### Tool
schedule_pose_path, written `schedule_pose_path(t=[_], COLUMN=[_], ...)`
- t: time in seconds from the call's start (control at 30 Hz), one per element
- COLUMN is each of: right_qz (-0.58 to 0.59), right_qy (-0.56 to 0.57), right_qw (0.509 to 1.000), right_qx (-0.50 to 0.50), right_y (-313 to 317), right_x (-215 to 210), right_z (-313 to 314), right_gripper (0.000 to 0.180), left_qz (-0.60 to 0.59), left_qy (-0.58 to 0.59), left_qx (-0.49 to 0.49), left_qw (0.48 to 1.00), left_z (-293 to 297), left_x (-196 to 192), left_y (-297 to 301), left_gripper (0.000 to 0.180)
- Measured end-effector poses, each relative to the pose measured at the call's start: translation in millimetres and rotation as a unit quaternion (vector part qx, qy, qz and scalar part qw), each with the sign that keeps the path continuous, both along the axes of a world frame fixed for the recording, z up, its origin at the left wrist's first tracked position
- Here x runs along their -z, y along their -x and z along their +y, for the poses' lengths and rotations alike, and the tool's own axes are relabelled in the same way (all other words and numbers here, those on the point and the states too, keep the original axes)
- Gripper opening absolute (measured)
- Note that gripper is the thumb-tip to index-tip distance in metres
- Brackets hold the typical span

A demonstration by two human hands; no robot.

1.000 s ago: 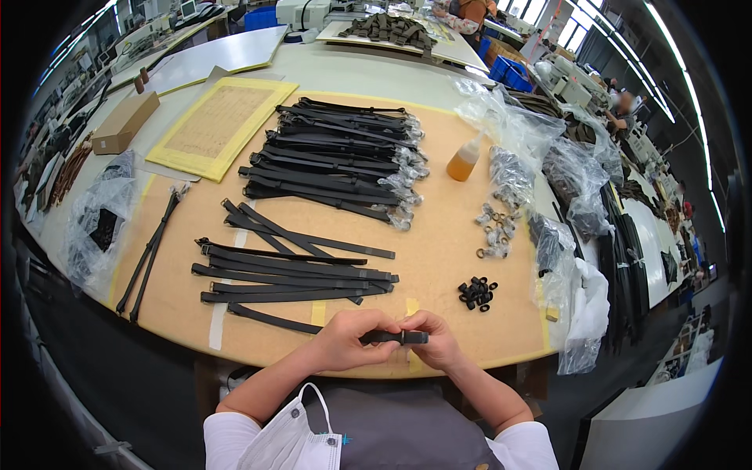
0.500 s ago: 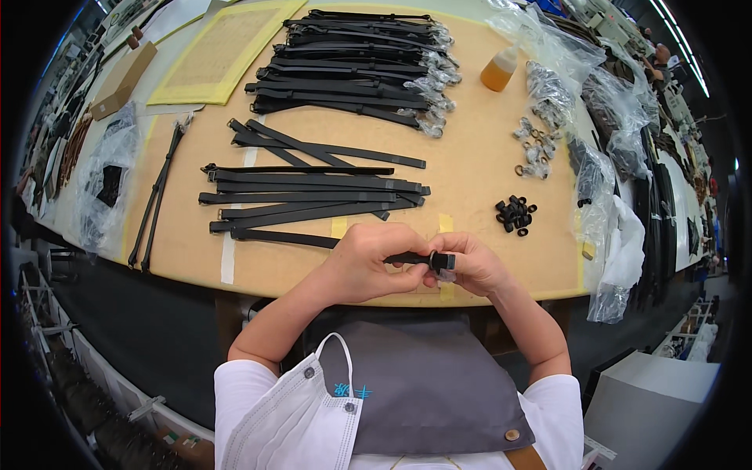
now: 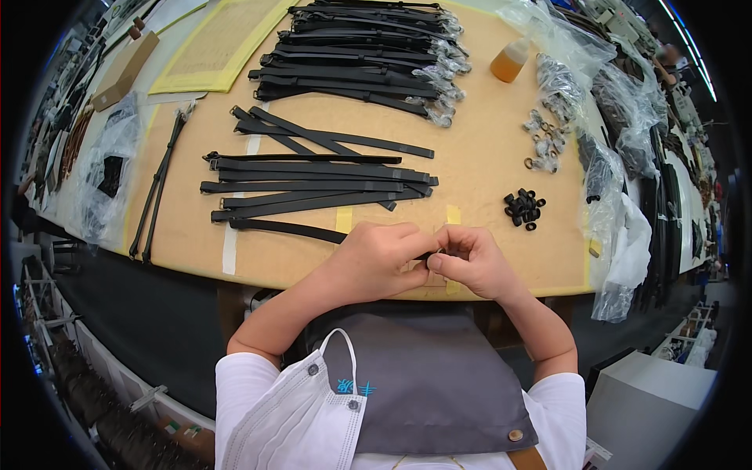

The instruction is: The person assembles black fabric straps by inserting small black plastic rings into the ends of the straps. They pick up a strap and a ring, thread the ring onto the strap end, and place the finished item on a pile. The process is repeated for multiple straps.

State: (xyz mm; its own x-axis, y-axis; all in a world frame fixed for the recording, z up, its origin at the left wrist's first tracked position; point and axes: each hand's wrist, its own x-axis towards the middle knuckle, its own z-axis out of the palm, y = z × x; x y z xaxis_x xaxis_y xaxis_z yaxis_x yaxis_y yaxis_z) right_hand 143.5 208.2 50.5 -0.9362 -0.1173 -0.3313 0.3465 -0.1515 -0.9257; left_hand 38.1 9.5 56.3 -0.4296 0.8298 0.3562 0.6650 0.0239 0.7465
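My left hand (image 3: 376, 260) is closed around a black strap (image 3: 294, 229) near the front edge of the table. The strap runs out leftward from under that hand. Thumb and fingers of my right hand (image 3: 474, 262) pinch together at the strap's right end, against the left fingertips. The fingers hide most of that end, and a small ring-like edge shows between them. Beyond my hands lies a loose row of black straps (image 3: 305, 188) with buckles at the left. Small black loops (image 3: 523, 207) sit heaped to the right.
Farther back is a large stack of black straps (image 3: 352, 59) with plastic-wrapped ends. An amber bottle (image 3: 509, 63) stands near small wrapped rings (image 3: 544, 141). Clear plastic bags (image 3: 619, 219) line the right side. A yellow-edged board (image 3: 219, 47) and a cardboard box (image 3: 125, 70) are back left.
The strap's right end and its ring, visible before beyond my right fingertips, are now mostly covered by them. My right hand has turned and its fingers have curled in. The view has shifted slightly.
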Motion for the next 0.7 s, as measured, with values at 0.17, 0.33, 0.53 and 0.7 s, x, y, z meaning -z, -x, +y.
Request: schedule_pose_path(t=[0.17, 0.33, 0.53, 0.7], right_qz=[-0.012, -0.044, -0.036, -0.032], right_qy=[-0.014, -0.019, 0.002, 0.012], right_qw=[1.000, 0.999, 0.999, 0.999], right_qx=[0.017, -0.008, -0.009, -0.006], right_y=[0.4, 3.6, 2.8, 2.4], right_x=[8.9, 1.2, 5.5, 6.4], right_z=[2.8, 5.3, 6.3, 6.5], right_gripper=[0.021, 0.022, 0.030, 0.031], left_qz=[-0.087, -0.134, -0.156, -0.145], left_qy=[-0.002, 0.039, 0.015, -0.003], left_qx=[-0.023, 0.014, 0.018, 0.018], left_qw=[0.996, 0.990, 0.987, 0.989], left_z=[3.1, -0.8, -0.3, 2.2], left_x=[9.1, 6.1, 10.3, 14.7], left_y=[1.6, 7.3, 7.3, 6.4], left_gripper=[0.027, 0.026, 0.024, 0.023])
